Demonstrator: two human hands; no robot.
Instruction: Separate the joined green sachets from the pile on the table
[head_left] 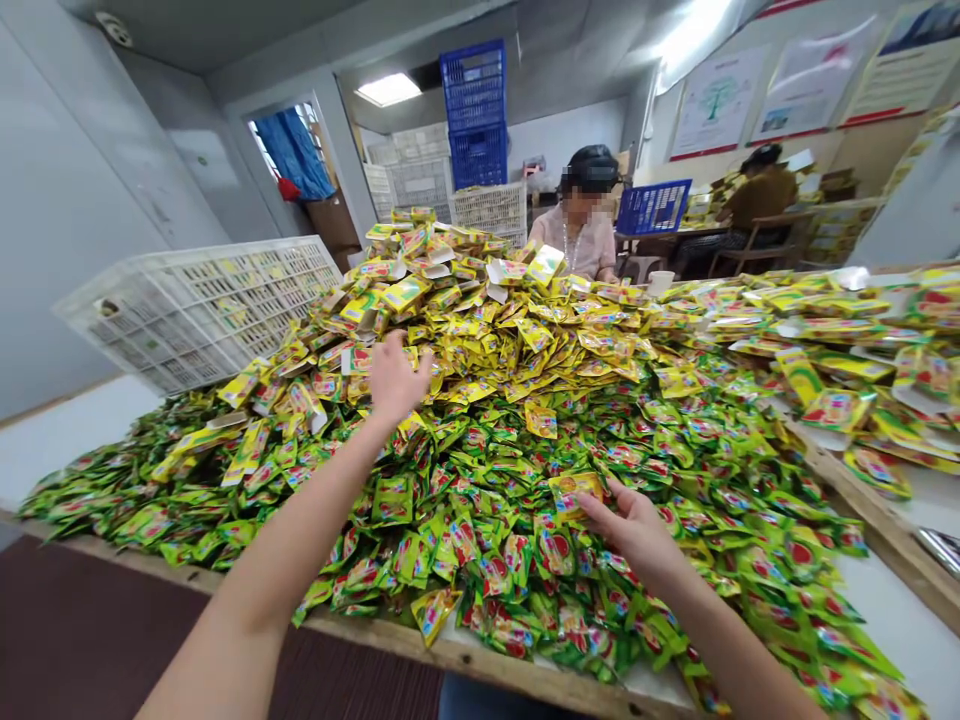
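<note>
My left hand (397, 378) reaches to the heap of small yellow cardboard boxes, thumb and fingers apart and slightly blurred. Just left of its fingers lies a box (355, 360) with a white end; I cannot tell whether they touch. Low over the green packets (480, 540), my right hand (637, 528) pinches a yellow packet (576, 492) between thumb and fingers. Yellow packets (510, 350) are piled behind the green ones, and boxes (405, 292) top the mound. A single yellow packet (433, 612) rests by the front edge.
A white plastic crate (217, 310) tilts at the left of the pile. A wooden rim (465, 655) edges the table. More boxes (832, 365) lie beyond a divider at right. A person (581, 225) sits across the table; another is farther back. Blue crates (476, 115) stand behind.
</note>
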